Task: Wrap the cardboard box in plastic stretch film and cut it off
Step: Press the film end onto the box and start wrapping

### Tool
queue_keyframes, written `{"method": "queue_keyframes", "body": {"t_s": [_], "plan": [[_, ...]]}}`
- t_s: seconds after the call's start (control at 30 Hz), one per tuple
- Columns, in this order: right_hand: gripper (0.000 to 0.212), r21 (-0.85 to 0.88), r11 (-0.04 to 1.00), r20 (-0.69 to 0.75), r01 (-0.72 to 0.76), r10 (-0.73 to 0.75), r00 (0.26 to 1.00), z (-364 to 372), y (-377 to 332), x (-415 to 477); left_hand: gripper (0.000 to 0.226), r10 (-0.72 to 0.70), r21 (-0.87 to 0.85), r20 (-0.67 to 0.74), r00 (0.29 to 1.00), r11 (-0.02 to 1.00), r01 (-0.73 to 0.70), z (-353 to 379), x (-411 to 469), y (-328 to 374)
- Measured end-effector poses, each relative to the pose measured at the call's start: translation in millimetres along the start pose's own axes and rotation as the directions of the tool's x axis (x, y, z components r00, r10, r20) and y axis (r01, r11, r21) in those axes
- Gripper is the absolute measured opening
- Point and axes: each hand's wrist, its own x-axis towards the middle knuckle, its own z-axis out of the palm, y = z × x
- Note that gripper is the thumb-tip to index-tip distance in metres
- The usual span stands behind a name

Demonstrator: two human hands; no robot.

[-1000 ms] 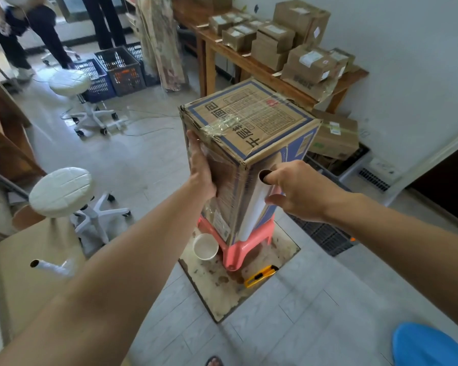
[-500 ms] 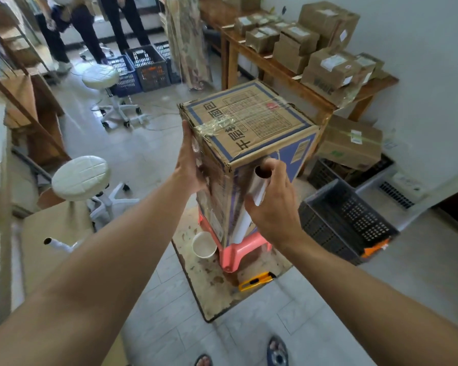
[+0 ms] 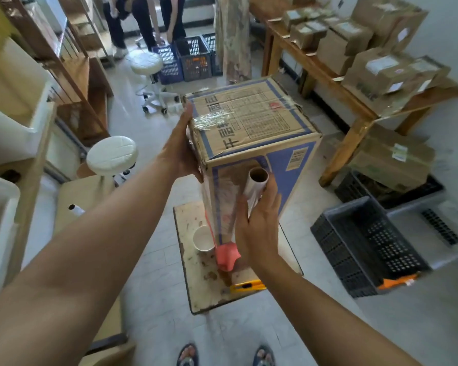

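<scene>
A tall cardboard box with blue print stands upright on a pink plastic stool. Clear stretch film clings to its lower near side. My left hand lies flat against the box's upper left face. My right hand grips the stretch film roll, held upright against the near face with its cardboard core end showing. A yellow utility knife lies on the stained board under the stool.
A white paper cup stands beside the stool. A dark crate sits on the floor at right. Several boxes load a wooden table. Two white stools and shelving stand at left; people stand far back.
My view has swung round the box toward its blue side. My right hand has carried the roll across the near face, film trailing. My left hand stays on the box.
</scene>
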Motion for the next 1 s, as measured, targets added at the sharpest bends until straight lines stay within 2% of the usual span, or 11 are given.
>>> {"method": "queue_keyframes", "body": {"t_s": [0.1, 0.17, 0.27, 0.37, 0.53, 0.63, 0.73, 0.83, 1.0], "plan": [[0.063, 0.090, 0.996, -0.031, -0.027, 0.030, 0.999, 2.3, 5.3, 2.0, 0.084, 0.045, 0.010, -0.072, 0.996, 0.999, -0.044, 6.6, 4.8, 0.5], [0.065, 0.130, 0.986, -0.038, -0.102, 0.108, 0.993, 2.3, 10.6, 7.4, 0.079, 0.087, -0.010, -0.063, 0.994, 0.996, -0.088, 11.9, 5.6, 0.5], [0.058, 0.082, 0.975, -0.006, -0.208, 0.209, 0.978, 2.8, 19.4, 16.7, 0.072, 0.127, -0.071, -0.033, 0.991, 0.989, -0.129, 19.1, 2.7, -1.0], [0.055, 0.039, 0.970, 0.033, -0.242, 0.240, 0.970, -0.9, 29.2, 20.1, 0.071, 0.152, -0.085, -0.026, 0.988, 0.984, -0.154, 22.1, 0.6, -1.4], [0.046, 0.099, 0.984, 0.153, -0.147, 0.131, 0.980, -22.2, 29.4, 12.5, 0.074, 0.153, -0.082, -0.034, 0.988, 0.985, -0.155, 21.7, 2.4, -1.7], [0.053, 0.156, 0.983, 0.300, -0.095, 0.044, 0.953, -38.7, 27.9, 15.1, 0.067, 0.179, -0.092, -0.039, 0.983, 0.979, -0.182, 24.7, -0.4, -2.3], [0.065, 0.097, 0.994, 0.374, -0.052, 0.012, 0.927, -46.9, 30.3, 24.7, 0.065, 0.193, -0.091, -0.039, 0.981, 0.977, -0.195, 25.6, -1.8, -2.6], [0.071, 0.043, 0.998, 0.376, -0.046, 0.027, 0.926, -49.7, 26.9, 34.0, 0.065, 0.185, -0.070, -0.038, 0.982, 0.980, -0.188, 26.1, -4.4, -2.5], [0.060, -0.022, 0.994, 0.208, 0.105, -0.098, 0.973, -55.9, 29.3, 43.2, 0.065, 0.175, -0.023, -0.079, 0.981, 0.984, -0.177, 26.7, -7.9, -2.8]]}}
